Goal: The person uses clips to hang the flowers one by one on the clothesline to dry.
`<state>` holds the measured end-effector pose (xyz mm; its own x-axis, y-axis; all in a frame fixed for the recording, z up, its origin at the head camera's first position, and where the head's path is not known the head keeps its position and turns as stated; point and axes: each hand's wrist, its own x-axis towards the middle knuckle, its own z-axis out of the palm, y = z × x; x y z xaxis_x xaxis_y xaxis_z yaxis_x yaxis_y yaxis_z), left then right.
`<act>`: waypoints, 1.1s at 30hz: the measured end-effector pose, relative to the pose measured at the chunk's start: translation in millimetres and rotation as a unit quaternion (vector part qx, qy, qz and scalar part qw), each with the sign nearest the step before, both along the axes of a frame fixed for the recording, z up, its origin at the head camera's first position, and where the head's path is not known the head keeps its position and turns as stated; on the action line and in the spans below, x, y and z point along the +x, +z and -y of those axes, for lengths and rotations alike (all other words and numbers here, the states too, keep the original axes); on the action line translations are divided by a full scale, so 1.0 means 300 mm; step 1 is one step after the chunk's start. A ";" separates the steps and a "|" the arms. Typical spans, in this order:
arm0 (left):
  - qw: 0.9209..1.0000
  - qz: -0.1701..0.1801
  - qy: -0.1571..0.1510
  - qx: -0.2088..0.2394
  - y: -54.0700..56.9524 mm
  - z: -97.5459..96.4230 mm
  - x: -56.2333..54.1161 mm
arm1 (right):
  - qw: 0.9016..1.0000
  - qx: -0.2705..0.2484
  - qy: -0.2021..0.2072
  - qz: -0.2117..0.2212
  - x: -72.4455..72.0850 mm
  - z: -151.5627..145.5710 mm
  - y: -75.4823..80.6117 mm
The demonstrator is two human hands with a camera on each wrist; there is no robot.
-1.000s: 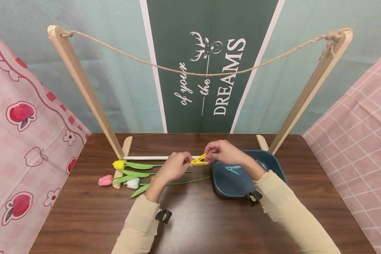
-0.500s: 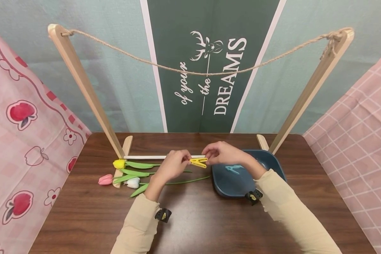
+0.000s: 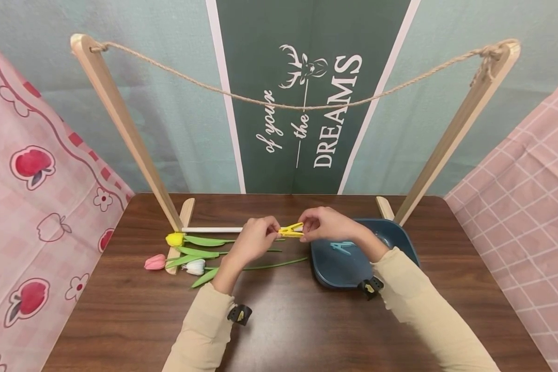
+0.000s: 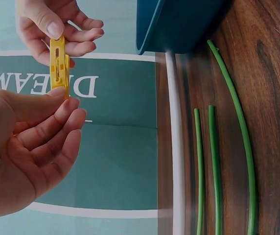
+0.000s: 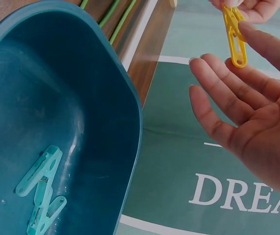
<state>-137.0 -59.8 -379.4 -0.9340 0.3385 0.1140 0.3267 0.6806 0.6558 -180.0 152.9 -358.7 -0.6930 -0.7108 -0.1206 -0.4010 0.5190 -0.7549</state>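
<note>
A yellow plastic clothespin (image 3: 289, 230) is held in the air between both hands. My left hand (image 3: 256, 237) pinches its left end between thumb and forefinger. My right hand (image 3: 327, 225) has thumb and forefinger on the two spread legs at its right end; the right wrist view shows its other fingers extended. Beneath the right forearm is a dark blue basin (image 3: 323, 269), with teal clothespins (image 5: 42, 181) lying inside. Left of the hands, a yellow tulip (image 3: 174, 239), a pink tulip (image 3: 155, 262) and a white tulip (image 3: 195, 267) lie on the table.
A left wooden post (image 3: 125, 134) and a right wooden post (image 3: 460, 134) rise behind the hands. A sagging rope (image 3: 302, 107) is tied between their tops. Low between their feet runs a white rod (image 3: 211, 230). Curtains hang behind and at both sides of the brown table (image 3: 307, 330).
The yellow clothespin has tipped and risen slightly, and now overlaps the white rod in the head view. The right fingers have shifted on its legs. Tulips and basin stay put.
</note>
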 end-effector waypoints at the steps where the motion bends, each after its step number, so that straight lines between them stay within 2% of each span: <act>1: 1.000 0.001 0.000 0.000 0.000 -0.001 0.000 | 1.000 0.000 -0.004 -0.001 0.001 0.000 0.001; 11: 1.000 0.007 0.002 0.007 -0.002 -0.005 0.000 | 0.999 -0.015 -0.039 0.010 0.002 0.000 0.005; 23: 1.000 -0.003 -0.004 0.008 -0.005 -0.009 -0.002 | 0.998 -0.033 -0.044 0.003 -0.003 -0.008 0.004; 33: 1.000 0.002 -0.001 0.007 -0.005 -0.015 0.004 | 0.999 -0.032 -0.041 0.007 -0.005 -0.010 -0.006</act>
<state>-135.7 -55.3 -380.9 -0.9337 0.3394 0.1143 0.3254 0.6707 0.6665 -181.4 155.8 -360.5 -0.7483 -0.6576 -0.0875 -0.3476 0.5010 -0.7925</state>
